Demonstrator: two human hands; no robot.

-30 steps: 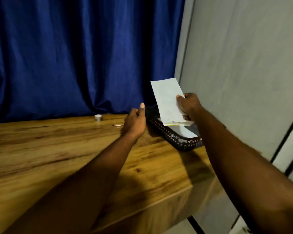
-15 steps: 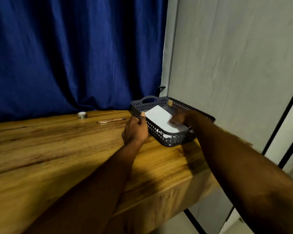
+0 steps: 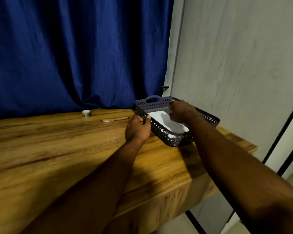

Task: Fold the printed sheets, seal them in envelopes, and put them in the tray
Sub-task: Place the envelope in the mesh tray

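1. A dark grey perforated plastic tray (image 3: pixel 176 140) with a cut-out handle in its far wall sits at the far right corner of the brown wooden surface (image 3: pixel 57 149); it stands askew to the surface's edges.
2. A white paper envelope (image 3: pixel 159 115) lies flat inside the tray, on its floor; the end nearer the right edge is in shadow.
3. The left hand (image 3: pixel 138 127) grips the tray's left rim; its thumb hooks over the top of the rim and its fingers are curled against the outside of the wall.
4. The right hand (image 3: pixel 181 111) is over the tray's far right corner, above the envelope, with its fingers curled downward (whether they clasp the rim, touch the envelope or hold nothing I cannot tell; that part is blurred and turned away).
5. Both forearms reach in from the near edge of the surface; the right one crosses above the tray's near right corner.
6. A slim brown pen (image 3: pixel 115 119) lies along the far edge of the surface, just left of the tray and apart from it; a small pale roll of tape (image 3: pixel 86 113) stands farther left, near that same edge.
7. A deep blue pleated curtain (image 3: pixel 74 56) hangs behind the far edge; a plain grey wall (image 3: pixel 235 65) rises beyond the tray on the right.
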